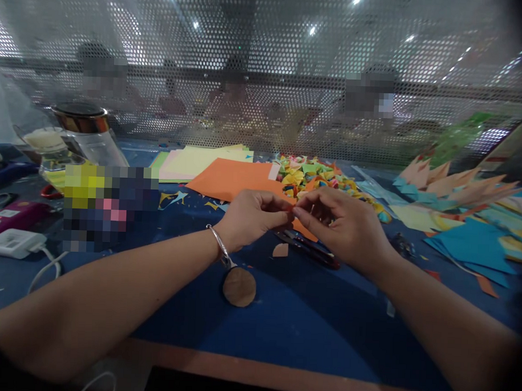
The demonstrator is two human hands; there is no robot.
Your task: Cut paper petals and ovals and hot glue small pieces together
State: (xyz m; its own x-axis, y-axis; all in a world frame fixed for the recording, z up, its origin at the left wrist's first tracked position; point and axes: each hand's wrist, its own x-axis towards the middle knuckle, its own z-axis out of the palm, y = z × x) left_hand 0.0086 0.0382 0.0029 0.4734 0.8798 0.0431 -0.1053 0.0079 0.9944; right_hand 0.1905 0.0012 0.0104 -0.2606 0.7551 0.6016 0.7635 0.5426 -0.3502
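My left hand (pixel 252 219), with a silver bangle at its wrist, is closed, thumb and fingers pinched together. Its fingertips meet those of my right hand (pixel 349 228), also closed in a pinch, above the middle of the table. Whatever lies between the fingertips is too small and hidden to make out. Under my hands are dark-handled scissors (pixel 314 251), partly covered by my right hand. A small pale pink paper piece (pixel 280 251) with one rounded edge lies beside them. Closer to me rests a round brown disc (pixel 239 286). Orange paper sheets (pixel 233 180) extend behind my left hand.
Behind my hands is a heap of colourful folded paper pieces (pixel 307 171). Pale paper sheets (pixel 183 161) lie behind the orange ones. Blue paper (pixel 473 245) and spiky folded paper (pixel 437 181) are at right. A jar (pixel 89 135) and a white charger (pixel 15 242) stand left.
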